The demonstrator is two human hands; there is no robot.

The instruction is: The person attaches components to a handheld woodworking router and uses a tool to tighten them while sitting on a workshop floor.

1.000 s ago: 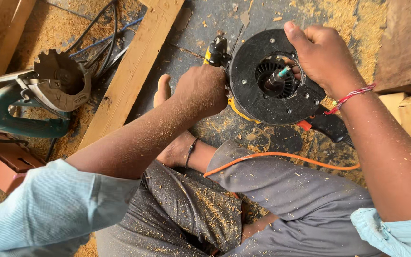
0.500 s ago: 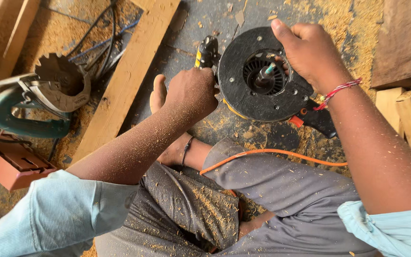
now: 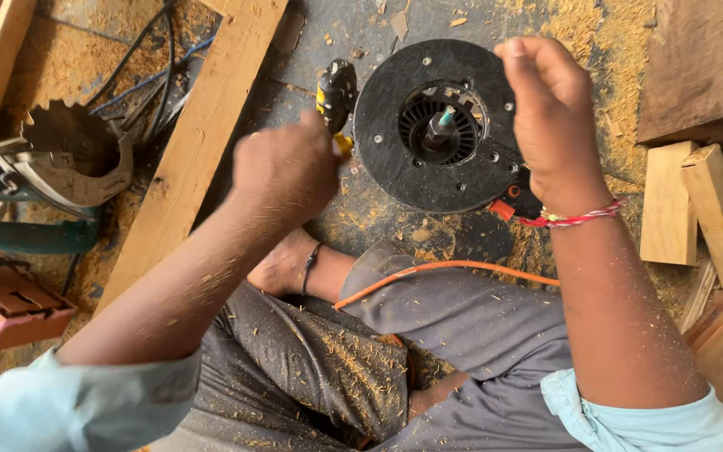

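Observation:
A router lies upside down on the sawdust-covered floor, its round black base plate (image 3: 395,159) facing up. A short bit with a teal tip (image 3: 439,124) stands in the middle collet. My left hand (image 3: 286,167) is closed around the router's black and yellow side handle (image 3: 336,92), and it is blurred. My right hand (image 3: 546,109) hovers over the plate's right edge with fingers curled; nothing shows in them. A red thread bracelet (image 3: 575,219) circles that wrist. My bent legs in grey trousers (image 3: 462,335) are just below the router.
A teal circular saw (image 3: 60,167) with a toothed blade lies at the left beside black cables. A long wooden plank (image 3: 202,142) runs diagonally next to it. A red-brown box (image 3: 10,305) sits lower left. Wood offcuts (image 3: 696,205) are stacked at the right. An orange cord (image 3: 445,269) crosses my lap.
My right hand has lifted off the collet and moved right, uncovering the bit. My left hand has shifted slightly down along the handle. The view has moved closer.

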